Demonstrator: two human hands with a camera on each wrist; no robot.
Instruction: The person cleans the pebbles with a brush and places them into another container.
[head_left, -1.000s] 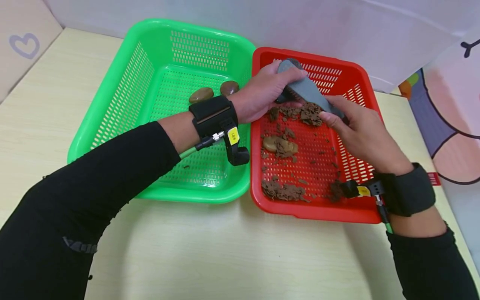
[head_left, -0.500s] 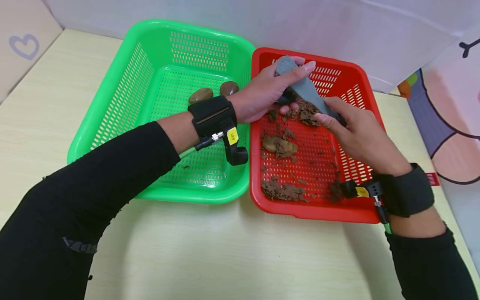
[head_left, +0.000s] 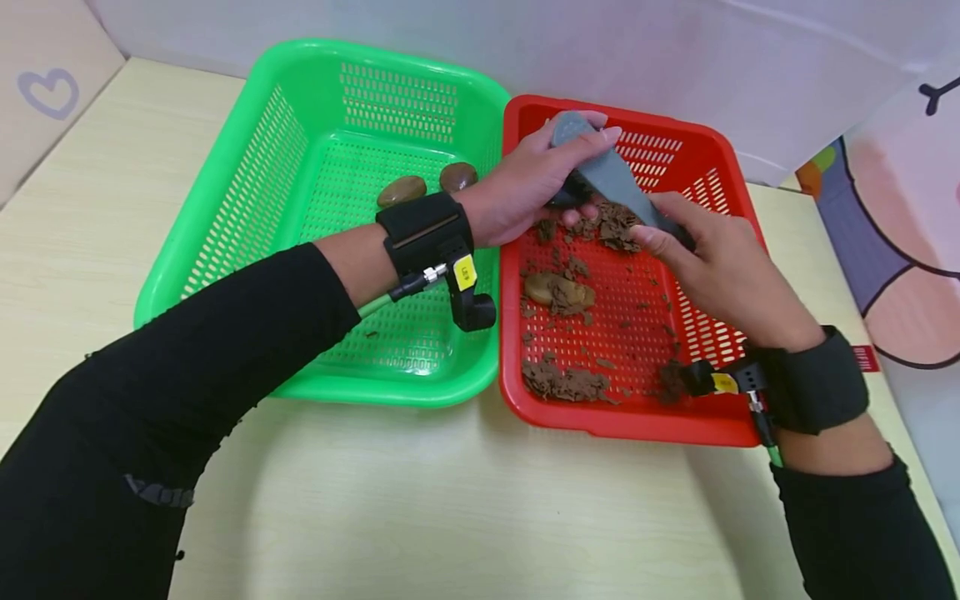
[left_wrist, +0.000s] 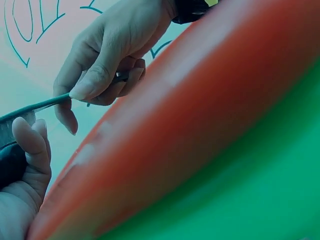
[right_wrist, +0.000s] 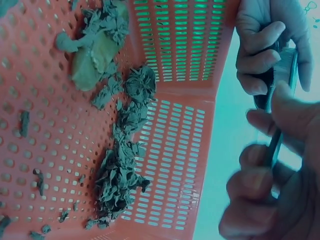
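Over the back of the red basket (head_left: 633, 432), my right hand (head_left: 723, 254) grips the handle of a flat grey brush (head_left: 611, 177). Its bristles (right_wrist: 285, 60) show in the right wrist view, facing a smooth black stone-like object (head_left: 573, 192). That object lies in my left hand (head_left: 528, 177), whose fingers curl beneath it while the thumb lies along the top of the brush head. Most of the black object is hidden by the brush and fingers. On the basket floor sits a tan stone (head_left: 540, 288), partly covered with brown mud-like flakes.
Brown crumbly clumps (head_left: 566, 381) are scattered across the red basket's floor. A green basket (head_left: 202, 200) stands against its left side and holds two brown oval stones (head_left: 402, 190). White walls rise behind, and pale tabletop (head_left: 480, 500) lies in front.
Both hands stay over the red basket. The brush head and left thumb have shifted slightly, and the left fingertips now show beyond the brush's far edge.
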